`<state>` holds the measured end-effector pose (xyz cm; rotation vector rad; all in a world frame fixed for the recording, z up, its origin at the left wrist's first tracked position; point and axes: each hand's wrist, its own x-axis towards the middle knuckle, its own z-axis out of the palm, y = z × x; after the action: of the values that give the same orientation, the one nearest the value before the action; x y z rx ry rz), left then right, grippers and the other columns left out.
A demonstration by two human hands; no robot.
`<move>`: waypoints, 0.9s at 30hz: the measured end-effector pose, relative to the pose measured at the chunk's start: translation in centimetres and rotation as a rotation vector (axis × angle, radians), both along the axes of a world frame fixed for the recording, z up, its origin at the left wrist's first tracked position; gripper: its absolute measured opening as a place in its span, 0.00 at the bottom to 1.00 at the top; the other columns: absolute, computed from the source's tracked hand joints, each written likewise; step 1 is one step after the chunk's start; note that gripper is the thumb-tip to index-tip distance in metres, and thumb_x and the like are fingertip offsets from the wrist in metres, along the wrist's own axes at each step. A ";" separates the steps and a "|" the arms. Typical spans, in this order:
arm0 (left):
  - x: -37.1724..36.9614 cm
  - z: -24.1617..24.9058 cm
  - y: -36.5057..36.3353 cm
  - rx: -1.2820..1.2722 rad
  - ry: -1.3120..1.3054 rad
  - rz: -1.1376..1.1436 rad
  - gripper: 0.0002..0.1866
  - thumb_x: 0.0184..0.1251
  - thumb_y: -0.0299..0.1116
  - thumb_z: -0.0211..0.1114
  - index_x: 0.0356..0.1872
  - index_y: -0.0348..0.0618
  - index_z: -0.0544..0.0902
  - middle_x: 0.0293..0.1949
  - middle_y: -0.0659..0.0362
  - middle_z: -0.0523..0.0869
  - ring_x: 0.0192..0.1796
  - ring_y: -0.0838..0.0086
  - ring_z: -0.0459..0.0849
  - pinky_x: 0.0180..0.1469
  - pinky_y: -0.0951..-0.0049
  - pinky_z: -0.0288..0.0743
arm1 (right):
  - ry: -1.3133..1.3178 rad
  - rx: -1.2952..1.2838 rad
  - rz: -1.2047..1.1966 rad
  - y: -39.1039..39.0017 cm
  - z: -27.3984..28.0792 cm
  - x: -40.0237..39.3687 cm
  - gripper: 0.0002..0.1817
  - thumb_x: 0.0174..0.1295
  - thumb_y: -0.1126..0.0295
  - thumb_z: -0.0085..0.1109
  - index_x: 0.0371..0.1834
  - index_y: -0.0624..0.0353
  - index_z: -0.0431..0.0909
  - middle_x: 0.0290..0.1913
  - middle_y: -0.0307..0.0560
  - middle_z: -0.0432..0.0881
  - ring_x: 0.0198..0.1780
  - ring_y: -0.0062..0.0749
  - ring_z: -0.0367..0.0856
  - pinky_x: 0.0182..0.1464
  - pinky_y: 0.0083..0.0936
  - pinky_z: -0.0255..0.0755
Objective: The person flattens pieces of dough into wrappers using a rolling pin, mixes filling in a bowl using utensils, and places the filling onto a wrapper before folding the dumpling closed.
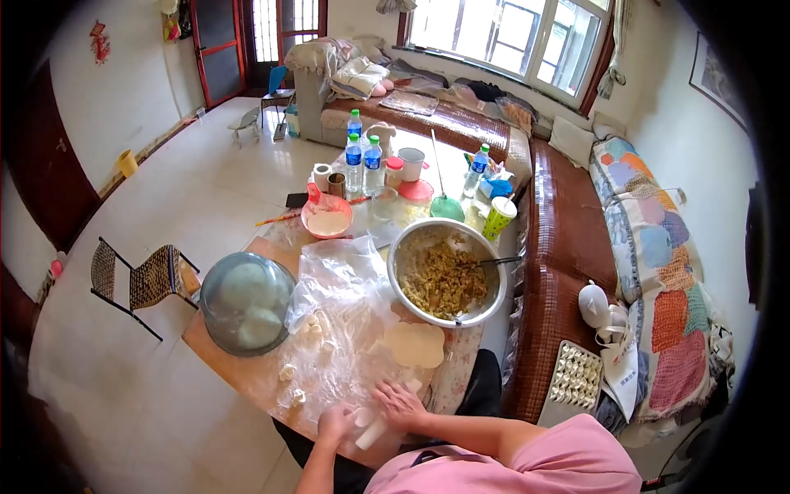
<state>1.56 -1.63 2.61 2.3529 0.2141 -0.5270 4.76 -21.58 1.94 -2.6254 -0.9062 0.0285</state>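
Note:
Close to my body at the table's near edge, my left hand is closed, pinching a small flat piece of dough by its side. My right hand rests over a pale rolling pin beside that dough, palm on it and fingers stretched across it; the pin slants toward me. Small lumps of dough lie to the left on the floury tabletop. A crumpled clear plastic sheet spreads beyond them. Just past my right hand is a pale scalloped-edged board.
A metal bowl of filling with a dark-handled utensil stands right. Left, a translucent dome covers large dough masses. Behind are a pink flour bowl, bottles and a green cup. A dumpling tray rests on the sofa.

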 end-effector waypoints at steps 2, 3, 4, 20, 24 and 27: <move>-0.6 -1.3 0.1 0.002 0.059 -0.112 0.15 0.59 0.42 0.58 0.38 0.44 0.85 0.37 0.46 0.85 0.42 0.53 0.84 0.47 0.56 0.76 | 0.028 0.044 -0.004 1.6 -0.3 0.8 0.28 0.59 0.63 0.49 0.64 0.60 0.65 0.68 0.56 0.64 0.67 0.53 0.63 0.64 0.42 0.64; -0.6 0.4 -0.5 0.072 -0.067 -0.121 0.14 0.60 0.40 0.57 0.38 0.44 0.85 0.37 0.47 0.85 0.42 0.53 0.84 0.47 0.55 0.75 | 0.080 0.066 -0.086 3.4 0.0 2.7 0.29 0.58 0.63 0.50 0.65 0.59 0.64 0.67 0.56 0.64 0.67 0.52 0.64 0.64 0.44 0.63; -0.6 0.4 -0.9 0.076 -0.064 -0.122 0.14 0.60 0.40 0.57 0.38 0.44 0.85 0.37 0.47 0.85 0.42 0.53 0.84 0.47 0.55 0.75 | 0.127 0.087 -0.166 4.8 -0.2 3.9 0.30 0.57 0.62 0.52 0.65 0.57 0.64 0.67 0.55 0.65 0.66 0.50 0.64 0.64 0.45 0.62; 0.4 1.1 -0.7 0.166 -0.152 -0.080 0.15 0.60 0.43 0.60 0.33 0.42 0.86 0.35 0.47 0.86 0.40 0.52 0.84 0.45 0.56 0.76 | 0.092 0.102 -0.157 3.2 0.5 1.4 0.28 0.57 0.66 0.49 0.64 0.57 0.66 0.68 0.52 0.65 0.69 0.46 0.62 0.67 0.42 0.58; -0.6 -0.4 0.0 -0.089 -0.058 0.076 0.15 0.59 0.43 0.61 0.37 0.42 0.85 0.35 0.46 0.85 0.40 0.51 0.84 0.45 0.55 0.76 | 0.083 -0.086 -0.093 0.1 0.4 -1.4 0.29 0.56 0.65 0.51 0.64 0.56 0.67 0.67 0.51 0.66 0.69 0.44 0.62 0.66 0.41 0.60; -0.7 0.7 -0.5 0.089 -0.050 -0.135 0.12 0.59 0.38 0.60 0.36 0.42 0.84 0.33 0.45 0.85 0.40 0.51 0.84 0.45 0.54 0.76 | 0.128 0.142 -0.165 4.1 -0.6 2.6 0.31 0.55 0.63 0.53 0.64 0.58 0.66 0.67 0.52 0.66 0.69 0.45 0.62 0.65 0.42 0.62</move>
<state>0.85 -2.10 3.35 2.4760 0.0566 -0.5315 7.34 -17.48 1.31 -2.5248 -0.6237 0.0858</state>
